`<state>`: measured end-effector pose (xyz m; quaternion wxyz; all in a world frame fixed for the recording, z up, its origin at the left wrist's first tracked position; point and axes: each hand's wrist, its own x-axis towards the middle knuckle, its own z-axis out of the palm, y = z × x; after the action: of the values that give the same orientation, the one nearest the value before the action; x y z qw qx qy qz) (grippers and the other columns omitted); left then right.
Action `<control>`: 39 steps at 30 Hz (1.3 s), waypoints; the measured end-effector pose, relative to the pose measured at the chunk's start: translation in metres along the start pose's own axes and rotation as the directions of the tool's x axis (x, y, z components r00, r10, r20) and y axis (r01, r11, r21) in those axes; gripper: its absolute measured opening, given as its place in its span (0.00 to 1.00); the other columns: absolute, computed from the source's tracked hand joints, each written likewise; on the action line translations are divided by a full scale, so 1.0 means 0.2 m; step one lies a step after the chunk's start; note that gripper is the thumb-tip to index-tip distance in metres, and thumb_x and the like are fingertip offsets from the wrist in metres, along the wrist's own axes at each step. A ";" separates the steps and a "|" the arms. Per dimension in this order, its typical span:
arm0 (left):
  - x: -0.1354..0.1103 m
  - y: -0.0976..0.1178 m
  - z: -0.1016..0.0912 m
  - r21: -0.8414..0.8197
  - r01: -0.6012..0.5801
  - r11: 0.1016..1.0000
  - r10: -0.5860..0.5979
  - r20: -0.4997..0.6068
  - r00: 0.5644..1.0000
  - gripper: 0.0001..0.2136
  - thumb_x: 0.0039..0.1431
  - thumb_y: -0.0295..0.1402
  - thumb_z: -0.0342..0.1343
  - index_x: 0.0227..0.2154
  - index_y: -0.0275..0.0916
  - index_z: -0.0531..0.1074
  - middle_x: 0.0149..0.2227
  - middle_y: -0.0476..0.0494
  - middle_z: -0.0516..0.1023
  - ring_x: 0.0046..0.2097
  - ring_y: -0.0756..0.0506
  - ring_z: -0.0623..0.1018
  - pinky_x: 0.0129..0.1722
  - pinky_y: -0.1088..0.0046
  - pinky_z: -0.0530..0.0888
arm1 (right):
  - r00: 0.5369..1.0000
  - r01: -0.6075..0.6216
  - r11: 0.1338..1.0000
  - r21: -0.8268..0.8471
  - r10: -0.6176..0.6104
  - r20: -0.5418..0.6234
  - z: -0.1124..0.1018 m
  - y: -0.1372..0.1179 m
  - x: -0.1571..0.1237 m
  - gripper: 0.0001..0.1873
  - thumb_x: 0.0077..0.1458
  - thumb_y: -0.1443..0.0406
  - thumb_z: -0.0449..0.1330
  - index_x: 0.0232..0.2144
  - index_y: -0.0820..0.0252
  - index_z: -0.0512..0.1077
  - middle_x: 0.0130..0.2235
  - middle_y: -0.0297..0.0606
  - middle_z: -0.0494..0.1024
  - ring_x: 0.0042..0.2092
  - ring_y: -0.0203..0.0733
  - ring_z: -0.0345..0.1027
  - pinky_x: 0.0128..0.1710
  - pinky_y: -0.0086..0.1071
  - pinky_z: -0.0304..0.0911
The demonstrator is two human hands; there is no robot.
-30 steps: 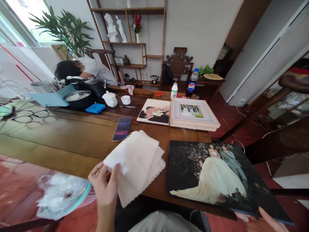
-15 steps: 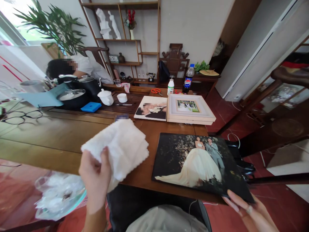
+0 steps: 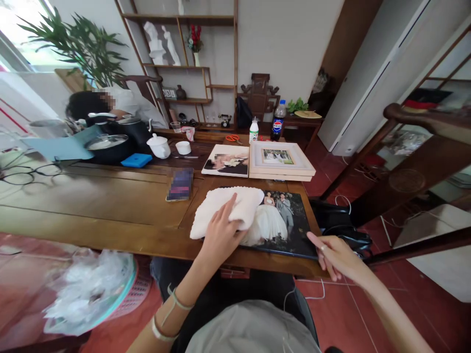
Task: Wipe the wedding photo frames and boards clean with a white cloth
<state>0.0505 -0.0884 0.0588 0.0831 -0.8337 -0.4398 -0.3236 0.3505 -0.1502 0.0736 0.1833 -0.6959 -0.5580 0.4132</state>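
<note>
A dark wedding photo panel point(image 3: 300, 225) lies flat at the front edge of the wooden table. The folded white cloth point(image 3: 211, 206) covers its left part. My left hand point(image 3: 221, 230) is on the cloth, fingers pressing it against the panel. At the panel's near right corner is my right hand point(image 3: 336, 255), one finger along the edge and the others curled lower by the table edge. Behind the panel are a smaller photo panel point(image 3: 226, 161) and a pale framed photo point(image 3: 307, 169) on a box. A phone point(image 3: 180, 185) rests left of the cloth.
Scissors point(image 3: 232, 138), a white bottle point(image 3: 253, 131) and a cola bottle point(image 3: 278, 121) stand or lie at the back. Further left are a teapot point(image 3: 159, 146), a cup point(image 3: 183, 147), a blue block point(image 3: 136, 160) and eyeglasses point(image 3: 20, 177). A person point(image 3: 128, 108) leans on the far side.
My left hand has brought the cloth from the air down onto the panel's left part. The panel now sits flatter on the table, and the phone has come into view.
</note>
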 end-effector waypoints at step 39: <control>0.26 -0.31 0.06 0.137 -0.216 0.967 0.154 0.366 0.918 0.17 0.46 0.16 0.48 0.35 0.36 0.77 0.64 0.42 0.59 0.64 0.38 0.61 0.61 0.57 0.61 | 0.667 0.459 0.799 -0.389 -0.599 -0.443 0.10 0.10 0.45 0.29 0.51 0.45 0.57 0.49 0.55 0.70 0.48 0.48 0.69 0.53 0.55 0.61 0.55 0.51 0.58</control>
<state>0.0285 -0.0121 0.0724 0.1061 -0.9054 -0.3931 -0.1200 0.3512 -0.0775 0.0142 0.3599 -0.6065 -0.7070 0.0534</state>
